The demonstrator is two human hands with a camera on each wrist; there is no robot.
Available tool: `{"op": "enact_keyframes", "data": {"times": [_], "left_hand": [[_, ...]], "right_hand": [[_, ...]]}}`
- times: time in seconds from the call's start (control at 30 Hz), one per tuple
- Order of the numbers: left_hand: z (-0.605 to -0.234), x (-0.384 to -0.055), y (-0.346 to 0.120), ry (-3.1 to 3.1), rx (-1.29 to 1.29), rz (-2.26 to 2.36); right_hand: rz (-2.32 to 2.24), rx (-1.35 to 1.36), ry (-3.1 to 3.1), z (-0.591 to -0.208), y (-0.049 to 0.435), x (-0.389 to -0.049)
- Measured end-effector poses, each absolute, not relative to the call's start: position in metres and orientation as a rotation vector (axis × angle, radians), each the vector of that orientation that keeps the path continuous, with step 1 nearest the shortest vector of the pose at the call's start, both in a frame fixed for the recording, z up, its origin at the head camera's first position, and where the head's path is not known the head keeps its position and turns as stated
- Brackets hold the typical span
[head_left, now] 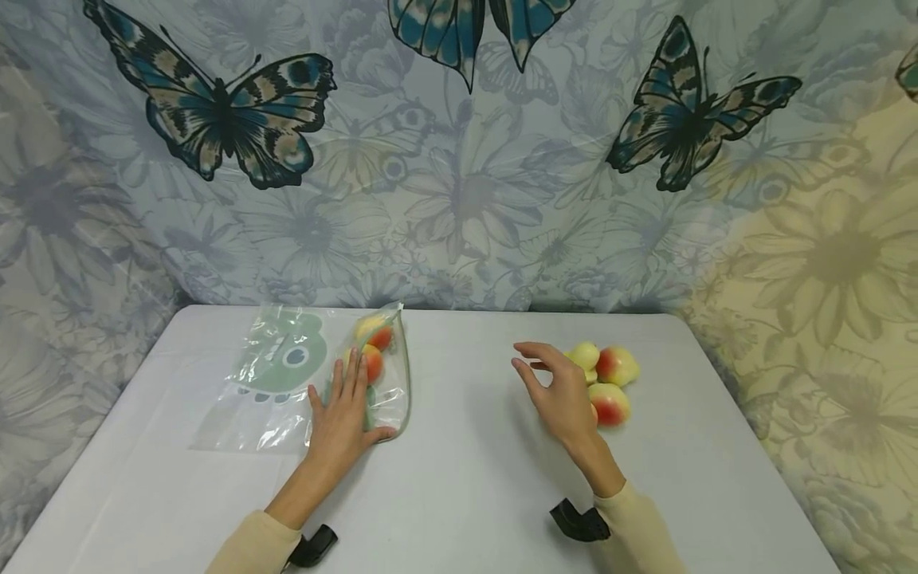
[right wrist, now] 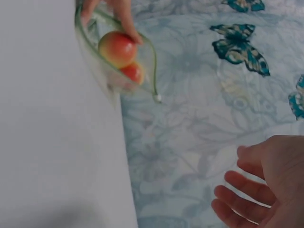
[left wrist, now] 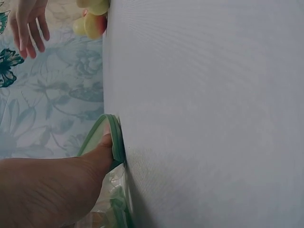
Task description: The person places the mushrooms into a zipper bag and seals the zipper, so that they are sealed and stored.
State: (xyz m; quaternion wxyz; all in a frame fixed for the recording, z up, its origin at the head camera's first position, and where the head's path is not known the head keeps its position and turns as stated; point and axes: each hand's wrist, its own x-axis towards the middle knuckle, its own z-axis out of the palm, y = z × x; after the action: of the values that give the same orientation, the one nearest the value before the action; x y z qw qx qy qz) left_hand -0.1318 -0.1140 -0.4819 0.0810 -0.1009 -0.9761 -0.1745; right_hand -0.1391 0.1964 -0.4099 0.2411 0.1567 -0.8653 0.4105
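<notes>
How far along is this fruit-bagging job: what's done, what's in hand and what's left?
Done: at least two red-and-yellow fruits are inside the clear bag.
In hand: the left hand rests on the bag, whose mouth gapes; the right hand is raised and holds nothing.
Left: the loose fruits on the white table probably have yet to go in, and the bag may then need closing.

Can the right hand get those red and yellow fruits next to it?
Probably yes. The right hand is empty, and the red and yellow fruits lie close beside it on the table, outside the plastic bag.
</notes>
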Motion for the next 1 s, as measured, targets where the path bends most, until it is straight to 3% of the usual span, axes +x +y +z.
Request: {"op": "enact_keyframes", "data": {"times": [0.4,1.0], "left_hand": [[-0.483,-0.131,-0.113,-2.913,-0.314,-0.542],[-0.484,-0.132,-0.114,-2.912,-0.306,-0.516]], "right_hand": [[0.745,0.233,-2.331,-0.432,0.237,-0.114],[0.679,0.146,-2.55,-0.445,0.259,-0.086]]}}
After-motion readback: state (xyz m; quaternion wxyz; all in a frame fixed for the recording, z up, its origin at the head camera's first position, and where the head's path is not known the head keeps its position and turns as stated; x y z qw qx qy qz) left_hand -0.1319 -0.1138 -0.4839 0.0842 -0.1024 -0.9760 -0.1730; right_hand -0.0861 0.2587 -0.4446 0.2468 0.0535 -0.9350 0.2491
